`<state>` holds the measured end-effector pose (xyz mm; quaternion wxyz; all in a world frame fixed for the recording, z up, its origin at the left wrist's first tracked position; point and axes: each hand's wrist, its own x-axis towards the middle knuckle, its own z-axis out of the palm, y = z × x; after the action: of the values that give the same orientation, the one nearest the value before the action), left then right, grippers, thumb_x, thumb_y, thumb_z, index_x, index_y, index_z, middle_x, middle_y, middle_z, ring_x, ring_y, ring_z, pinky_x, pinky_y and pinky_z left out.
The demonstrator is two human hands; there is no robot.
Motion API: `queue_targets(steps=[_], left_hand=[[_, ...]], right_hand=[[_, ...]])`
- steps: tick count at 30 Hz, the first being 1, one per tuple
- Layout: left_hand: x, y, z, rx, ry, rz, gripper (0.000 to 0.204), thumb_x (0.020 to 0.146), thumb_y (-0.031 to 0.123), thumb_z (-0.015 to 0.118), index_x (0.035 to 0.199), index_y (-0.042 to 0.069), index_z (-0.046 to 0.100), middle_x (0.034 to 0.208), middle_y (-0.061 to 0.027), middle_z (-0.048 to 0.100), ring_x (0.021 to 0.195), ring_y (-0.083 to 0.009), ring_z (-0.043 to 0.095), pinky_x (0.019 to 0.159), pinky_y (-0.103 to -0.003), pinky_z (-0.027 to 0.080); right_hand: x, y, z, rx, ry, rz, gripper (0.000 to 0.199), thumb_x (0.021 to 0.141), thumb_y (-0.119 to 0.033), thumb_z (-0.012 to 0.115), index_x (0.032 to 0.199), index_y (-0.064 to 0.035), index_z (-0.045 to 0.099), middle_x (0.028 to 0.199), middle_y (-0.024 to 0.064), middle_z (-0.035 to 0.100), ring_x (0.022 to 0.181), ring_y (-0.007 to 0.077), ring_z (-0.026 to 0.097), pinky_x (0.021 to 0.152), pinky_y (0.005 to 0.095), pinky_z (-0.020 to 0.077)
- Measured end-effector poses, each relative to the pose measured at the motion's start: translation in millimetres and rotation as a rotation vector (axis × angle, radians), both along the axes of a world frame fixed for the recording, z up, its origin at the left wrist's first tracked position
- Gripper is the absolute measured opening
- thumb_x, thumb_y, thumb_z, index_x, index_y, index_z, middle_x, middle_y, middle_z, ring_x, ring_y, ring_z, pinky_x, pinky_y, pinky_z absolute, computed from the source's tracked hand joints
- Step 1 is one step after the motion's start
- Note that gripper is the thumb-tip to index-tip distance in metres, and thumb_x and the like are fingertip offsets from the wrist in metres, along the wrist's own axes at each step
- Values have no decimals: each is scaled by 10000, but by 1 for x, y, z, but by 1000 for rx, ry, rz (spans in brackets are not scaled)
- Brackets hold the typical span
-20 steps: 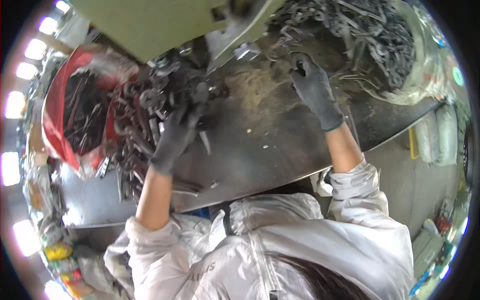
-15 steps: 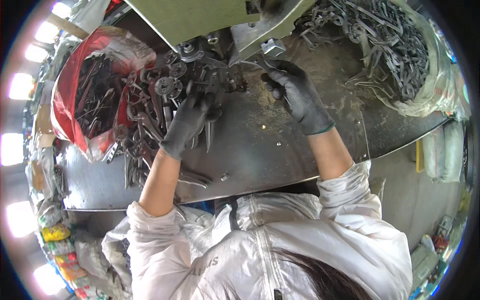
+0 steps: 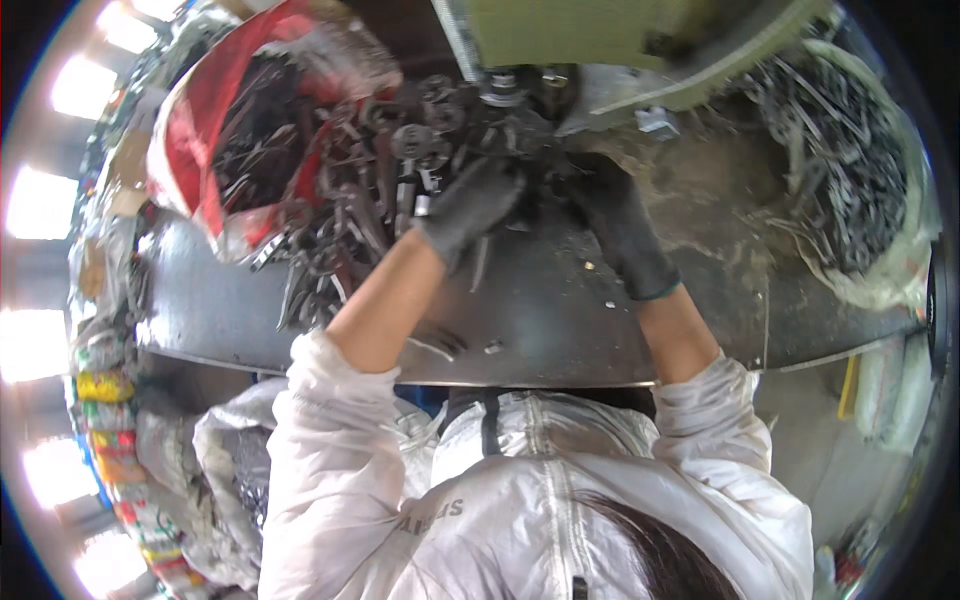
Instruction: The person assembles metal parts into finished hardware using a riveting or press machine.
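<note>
Both hands wear dark grey gloves and meet below the green machine's tooling [image 3: 503, 92]. My left hand [image 3: 478, 205] is closed around a metal tool part, whose slim curved handle [image 3: 481, 264] sticks out beneath the glove. Close beside it, my right hand [image 3: 612, 205] curls inward with its fingers bent. Shadow and blur hide what its fingertips hold. Directly left of my left hand lies a heap of metal tool parts [image 3: 355, 215] with round heads and long handles.
A red and white sack [image 3: 185, 130] of dark metal parts lies open at the left. At the right, a pale sack [image 3: 900, 285] spills grey metal handles. The green machine head [image 3: 580, 35] overhangs the metal table [image 3: 540, 330]. A small metal block [image 3: 657, 122] sits right of the tooling.
My hands have come together under the tooling; the right moved in toward the left. The curved metal handle seen in my right hand is no longer visible there. The whole view has shifted.
</note>
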<state>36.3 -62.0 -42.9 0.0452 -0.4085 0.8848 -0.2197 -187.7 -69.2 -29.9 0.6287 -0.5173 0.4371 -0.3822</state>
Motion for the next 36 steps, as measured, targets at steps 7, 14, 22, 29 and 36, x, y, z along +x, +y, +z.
queue_targets(steps=[7,14,22,29,36], left_hand=[[54,0,67,-62,544,374,236,989,252,588,1070,67,710,993,-163,712,905,-389,690,843,-466,544],[256,-41,46,-95,594,811,394,980,419,562,1098,81,726,1124,-222,728,1084,-432,679,951,-517,517],[318,-57,9,-33,447,989,553,997,491,539,1337,63,621,1274,-270,666,1142,-459,657,982,-528,516],[198,16,98,547,1898,744,407,1030,269,552,1374,56,580,1185,-111,698,1035,-237,700,883,-358,559],[77,78,119,598,1537,487,372,956,165,686,1288,12,612,1021,-50,675,900,-102,637,768,-261,523]], right_hand=[[-2,-1,-11,149,-130,9,305,996,-121,619,1236,67,592,895,56,642,653,95,591,542,255,453],[6,5,13,129,-107,-26,297,1019,-134,606,1247,54,584,869,53,645,625,87,581,535,252,452],[1,18,32,120,3,13,473,990,-94,618,1432,46,519,874,54,655,642,89,599,556,258,478],[-10,16,3,171,-19,43,396,1015,-111,602,1374,44,538,911,64,648,650,99,610,557,248,494],[-10,19,-7,143,-234,48,236,1027,-98,583,1229,25,569,848,45,593,592,107,576,499,264,461]])
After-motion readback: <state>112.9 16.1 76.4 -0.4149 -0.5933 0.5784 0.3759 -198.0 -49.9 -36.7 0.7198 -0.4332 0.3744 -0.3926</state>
